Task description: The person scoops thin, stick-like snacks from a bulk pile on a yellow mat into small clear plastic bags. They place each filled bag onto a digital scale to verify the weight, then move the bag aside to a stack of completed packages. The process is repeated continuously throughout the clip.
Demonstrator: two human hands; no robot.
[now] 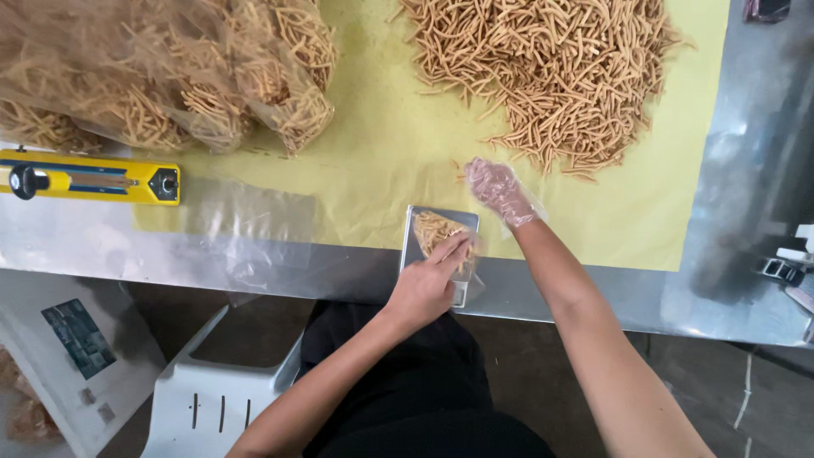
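A small clear bag of fried snack sticks (437,231) sits on a little metal scale (417,248) at the table's front edge. My left hand (428,284), bare, holds the bag's open side by the fingertips. Just above the scale, my right hand (498,190) wears a thin clear plastic glove and is cupped, fingers bent, between the bag and a big loose heap of snack sticks (547,68) on yellow paper (381,153). Whether the gloved hand holds any sticks cannot be told.
Large clear bags full of snack sticks (161,76) lie at the back left. A yellow heat sealer (89,176) lies on the steel table (746,288), with empty clear bags (246,229) beside it. A white plastic stool (212,390) stands below.
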